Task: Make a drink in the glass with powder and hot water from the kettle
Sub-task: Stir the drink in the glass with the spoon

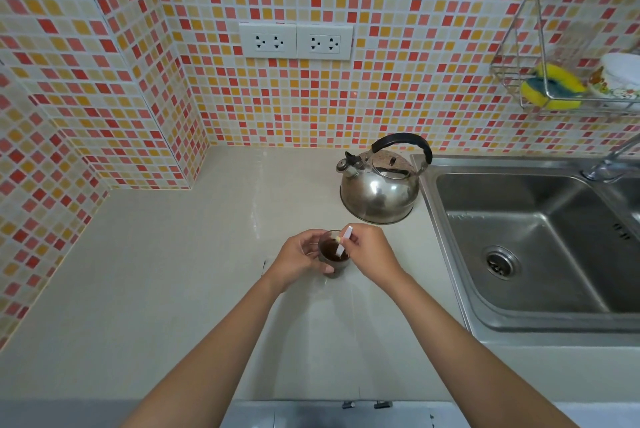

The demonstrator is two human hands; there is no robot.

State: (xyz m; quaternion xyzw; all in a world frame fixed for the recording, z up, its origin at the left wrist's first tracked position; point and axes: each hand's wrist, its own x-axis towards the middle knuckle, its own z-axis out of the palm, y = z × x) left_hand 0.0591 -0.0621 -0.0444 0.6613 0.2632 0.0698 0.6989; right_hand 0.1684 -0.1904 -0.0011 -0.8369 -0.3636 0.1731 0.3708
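On the pale worktop (173, 271) directly in front of me stands one small glass (333, 256), already dark brown inside. My left hand (298, 259) wraps its left side, its grip closed around the wall to steady it. My right hand (369, 254) sits just to the right of the rim, its grip pinched on one thin white stick (344, 243), possibly a stirrer or a folded sachet; the view is too small to tell. The stick's long axis slants from my fingertips down and left into the drink. One steel kettle (379, 190) stands beyond the glass, slightly right, untouched, nearer my right hand. One sink (533, 240) lies to the right. I judge stirring is the step in hand.
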